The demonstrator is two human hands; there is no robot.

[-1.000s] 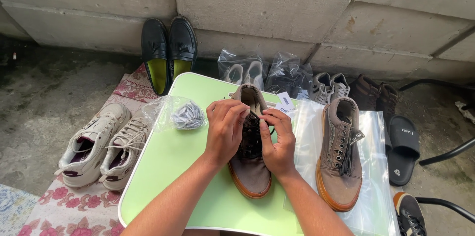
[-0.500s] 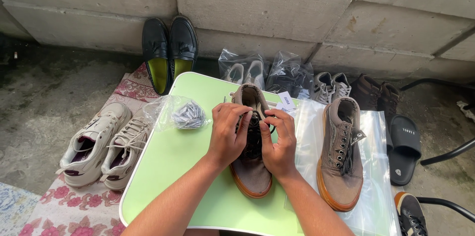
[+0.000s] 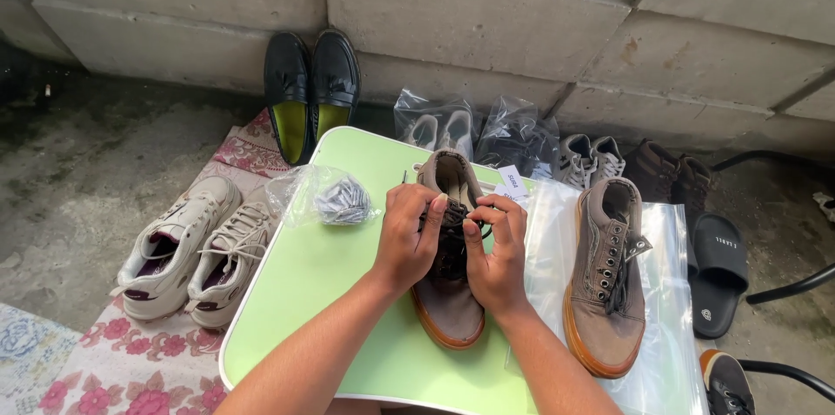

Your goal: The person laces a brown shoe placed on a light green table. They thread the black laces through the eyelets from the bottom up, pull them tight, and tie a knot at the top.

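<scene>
The left hand [image 3: 407, 237] and the right hand [image 3: 494, 251] are both closed in a pinch on the dark lace [image 3: 456, 217] of a brown shoe [image 3: 449, 293], with the fingertips meeting over the eyelet area at the middle of the upper. The left thumb and forefinger grip the lace from the left side; the right fingers grip it from the right side, just beside the left hand. The exact lace strand held by each finger cannot be told.

The brown shoe has a gum-coloured sole and lies on a light green table [image 3: 348, 311], toe toward the person, heel toward the wall. A white tag [image 3: 512, 181] lies at its heel end.

The matching second shoe [image 3: 606, 280] lies to the right on a clear plastic bag [image 3: 670, 328], near the first shoe but apart from it, its lace loose.

A small clear bag of crumpled paper [image 3: 330, 197] rests on the left part of the table. Left of the table, a pair of cream trainers [image 3: 196, 250] sits on a floral cloth [image 3: 122, 371]. Black loafers [image 3: 311, 93] stand against the concrete block wall [image 3: 487, 15], with bagged shoes [image 3: 474, 132] beside them. A black slide sandal [image 3: 720, 271] lies at the far right
</scene>
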